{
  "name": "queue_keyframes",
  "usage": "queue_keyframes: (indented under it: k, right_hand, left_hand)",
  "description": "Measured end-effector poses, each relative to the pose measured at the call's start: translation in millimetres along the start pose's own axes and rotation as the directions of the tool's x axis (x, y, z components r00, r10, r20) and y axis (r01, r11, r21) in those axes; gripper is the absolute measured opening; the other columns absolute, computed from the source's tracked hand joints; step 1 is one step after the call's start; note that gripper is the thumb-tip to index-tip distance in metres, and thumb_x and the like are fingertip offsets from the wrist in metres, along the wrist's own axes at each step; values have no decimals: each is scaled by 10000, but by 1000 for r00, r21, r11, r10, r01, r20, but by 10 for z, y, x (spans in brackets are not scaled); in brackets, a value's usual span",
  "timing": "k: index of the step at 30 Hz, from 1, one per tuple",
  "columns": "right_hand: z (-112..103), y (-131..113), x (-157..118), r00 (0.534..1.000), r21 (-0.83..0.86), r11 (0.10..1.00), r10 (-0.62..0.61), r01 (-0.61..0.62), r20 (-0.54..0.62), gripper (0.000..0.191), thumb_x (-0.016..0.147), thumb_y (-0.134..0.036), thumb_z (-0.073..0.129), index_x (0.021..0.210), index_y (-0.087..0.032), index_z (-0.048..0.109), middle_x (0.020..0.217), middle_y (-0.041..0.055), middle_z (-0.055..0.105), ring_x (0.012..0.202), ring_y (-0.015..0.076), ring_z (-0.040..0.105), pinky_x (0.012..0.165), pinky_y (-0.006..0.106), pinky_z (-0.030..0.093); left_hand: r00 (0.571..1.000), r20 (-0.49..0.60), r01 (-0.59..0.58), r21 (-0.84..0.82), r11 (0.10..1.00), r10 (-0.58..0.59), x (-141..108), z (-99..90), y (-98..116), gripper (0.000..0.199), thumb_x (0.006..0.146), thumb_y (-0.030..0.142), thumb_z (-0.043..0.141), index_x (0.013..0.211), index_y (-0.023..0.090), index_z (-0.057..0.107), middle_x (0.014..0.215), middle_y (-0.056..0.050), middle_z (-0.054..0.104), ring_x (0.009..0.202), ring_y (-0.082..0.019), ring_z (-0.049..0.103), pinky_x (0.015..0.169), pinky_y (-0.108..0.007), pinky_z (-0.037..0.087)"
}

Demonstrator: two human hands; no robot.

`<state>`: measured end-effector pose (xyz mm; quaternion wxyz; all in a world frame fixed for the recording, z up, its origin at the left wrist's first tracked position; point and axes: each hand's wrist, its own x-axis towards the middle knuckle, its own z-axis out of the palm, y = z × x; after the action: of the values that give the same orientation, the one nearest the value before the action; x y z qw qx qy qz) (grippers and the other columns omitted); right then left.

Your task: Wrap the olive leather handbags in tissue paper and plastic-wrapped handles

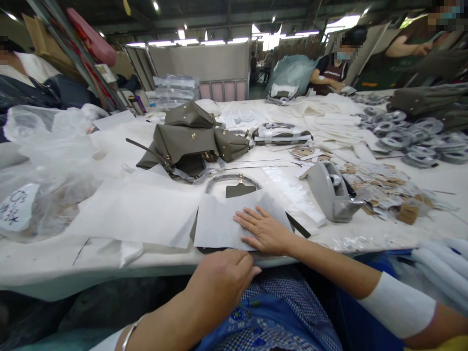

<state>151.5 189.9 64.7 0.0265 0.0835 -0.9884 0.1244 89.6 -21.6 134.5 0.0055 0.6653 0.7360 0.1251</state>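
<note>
A handbag [241,191] of dark olive colour lies flat at the table's front edge, its wrapped handle pointing away from me. Over its body is a sheet of white paper [215,219]. My right hand [265,231] rests flat on the paper, fingers spread. At the near edge of the bag, my left hand [224,275] is closed with curled fingers; whatever it grips, if anything, is hidden. More white paper sheets [139,209] lie to the left of the bag.
Several olive bags [190,136] stand behind. A grey tape dispenser [331,192] sits at right, near a heap of tags [391,190] and wrapped ring-shaped handles [420,136]. Plastic bags [54,146] are piled left. A co-worker [334,66] is across the table.
</note>
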Motion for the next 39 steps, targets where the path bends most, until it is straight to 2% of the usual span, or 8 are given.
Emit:
queue_keyframes:
  k: [2, 4, 7, 9, 14, 28, 33, 39]
  right_hand:
    - [13, 12, -9, 1000, 15, 1000, -11, 12, -10, 626, 991, -522, 405, 1528, -207, 334, 1571, 101, 361, 1478, 299, 256, 1198, 564, 160]
    - [17, 25, -22, 999, 36, 999, -10, 11, -34, 610, 996, -506, 402, 1509, -178, 367, 1557, 116, 384, 1472, 299, 270, 1198, 568, 162]
    - [13, 49, -44, 994, 93, 996, 25, -16, -104, 615, 994, -479, 423, 1504, -143, 360, 1528, 139, 426, 1448, 275, 327, 1202, 541, 189]
    - [13, 69, -55, 987, 149, 989, 42, -19, -152, 606, 977, -453, 470, 1495, -155, 369, 1507, 135, 457, 1431, 253, 360, 1202, 518, 214]
    - [12, 96, -55, 987, 202, 979, 31, 1, -156, 459, 966, -403, 502, 1384, -215, 513, 1469, 110, 495, 1410, 251, 384, 1195, 520, 221]
    - [-6, 71, -31, 996, 87, 995, -36, 43, -81, 356, 978, -342, 471, 1297, -240, 592, 1461, 126, 495, 1397, 264, 400, 1176, 578, 198]
    - [27, 74, -66, 987, 149, 987, -37, 60, -158, 331, 974, -305, 492, 1274, -230, 613, 1410, 117, 563, 1361, 243, 467, 1184, 557, 219]
    - [73, 79, -70, 973, 182, 983, 12, 31, -232, 301, 982, -228, 473, 1220, -251, 657, 1295, 80, 663, 1276, 223, 566, 1161, 539, 301]
  left_hand:
    - [998, -65, -28, -25, 999, 26, 172, 30, -136, 254, 1005, 315, 444, 1139, 191, 620, 1110, -82, 707, 1035, -199, 665, 882, -327, 553]
    - [998, -55, -9, 5, 1000, 9, 306, 184, -425, 376, 981, 337, 507, 1315, 166, 531, 1327, -121, 620, 1233, -235, 577, 1058, -405, 463]
    - [998, -9, 56, -5, 998, -57, 361, 458, -863, 554, 970, 434, 518, 1441, 163, 409, 1452, -124, 524, 1334, -230, 500, 1142, -443, 377]
    - [996, -21, 82, -42, 996, -83, 325, 560, -1008, 576, 987, 453, 474, 1480, 178, 354, 1474, -108, 504, 1354, -198, 478, 1163, -414, 351]
    - [993, -47, 100, -97, 990, -105, 245, 563, -963, 558, 1003, 451, 436, 1495, 211, 332, 1480, -90, 501, 1359, -184, 473, 1170, -407, 343]
    - [993, -66, 89, -85, 992, -95, 224, 612, -941, 541, 995, 388, 475, 1492, 215, 348, 1498, -87, 479, 1387, -188, 435, 1174, -423, 330]
    - [997, -46, 54, -9, 998, -55, 202, 623, -933, 463, 1011, 372, 436, 1465, 280, 419, 1506, -82, 469, 1388, -214, 437, 1151, -449, 352]
    - [999, 14, 33, 117, 993, -35, 187, 589, -914, 450, 1022, 410, 379, 1421, 229, 483, 1509, -97, 461, 1386, -243, 437, 1138, -464, 346]
